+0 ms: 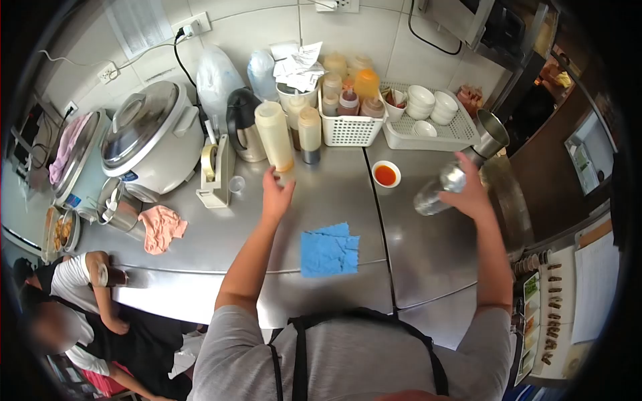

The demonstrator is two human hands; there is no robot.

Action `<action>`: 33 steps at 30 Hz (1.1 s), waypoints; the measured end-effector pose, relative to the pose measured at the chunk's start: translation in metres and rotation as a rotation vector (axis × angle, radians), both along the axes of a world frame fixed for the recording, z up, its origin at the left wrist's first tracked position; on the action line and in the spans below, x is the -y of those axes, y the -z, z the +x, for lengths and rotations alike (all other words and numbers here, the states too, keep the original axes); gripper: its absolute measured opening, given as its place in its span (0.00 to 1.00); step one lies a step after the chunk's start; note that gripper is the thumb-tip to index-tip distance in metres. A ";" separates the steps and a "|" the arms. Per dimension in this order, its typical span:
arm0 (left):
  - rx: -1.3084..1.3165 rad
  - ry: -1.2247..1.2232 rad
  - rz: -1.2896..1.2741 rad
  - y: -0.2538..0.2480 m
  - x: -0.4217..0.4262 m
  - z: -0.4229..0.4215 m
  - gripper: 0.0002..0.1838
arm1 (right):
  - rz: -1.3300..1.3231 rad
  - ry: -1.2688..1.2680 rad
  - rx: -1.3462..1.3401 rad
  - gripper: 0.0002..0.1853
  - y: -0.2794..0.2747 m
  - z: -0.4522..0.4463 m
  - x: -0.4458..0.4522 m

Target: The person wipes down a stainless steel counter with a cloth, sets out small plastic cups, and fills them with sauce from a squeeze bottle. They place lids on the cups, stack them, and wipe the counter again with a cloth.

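Observation:
My left hand (277, 195) is over the steel counter with its fingers apart, just in front of a tall squeeze bottle of pale sauce (273, 137); it holds nothing. On the right, my right hand (469, 189) has its fingers around a clear, shiny container (435, 194), which is tilted and partly blurred. A white bowl of red-orange sauce (386, 174) stands between the hands. Nearer to me, a blue cloth (329, 250) lies on the counter. Behind my right hand is a metal cup (491, 132).
A white basket (352, 131) of sauce bottles and a tray (428, 141) with white bowls line the wall. At left are a large cooker (150, 144), a tape dispenser (215, 175) and a pink cloth (161, 229). Other people are at the lower left.

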State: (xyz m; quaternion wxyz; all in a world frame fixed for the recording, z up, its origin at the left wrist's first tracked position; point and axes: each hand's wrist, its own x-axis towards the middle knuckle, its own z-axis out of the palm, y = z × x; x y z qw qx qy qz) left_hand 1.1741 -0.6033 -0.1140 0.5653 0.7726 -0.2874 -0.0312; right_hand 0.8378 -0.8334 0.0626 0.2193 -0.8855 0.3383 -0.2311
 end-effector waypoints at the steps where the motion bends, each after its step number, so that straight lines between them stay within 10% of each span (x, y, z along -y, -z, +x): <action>1: -0.027 -0.036 -0.013 -0.015 0.011 0.014 0.34 | 0.060 -0.008 -0.030 0.47 -0.006 0.029 -0.017; 17: -0.846 0.380 -0.181 -0.025 0.021 0.094 0.40 | 0.005 -0.325 -0.182 0.46 0.054 0.298 -0.144; 25: -0.606 0.318 -0.161 -0.035 -0.042 0.108 0.29 | -0.009 -0.354 -0.189 0.47 0.058 0.332 -0.170; 33: 0.308 0.206 0.046 -0.013 -0.092 0.105 0.20 | 0.236 -0.319 -0.019 0.40 0.096 0.232 -0.178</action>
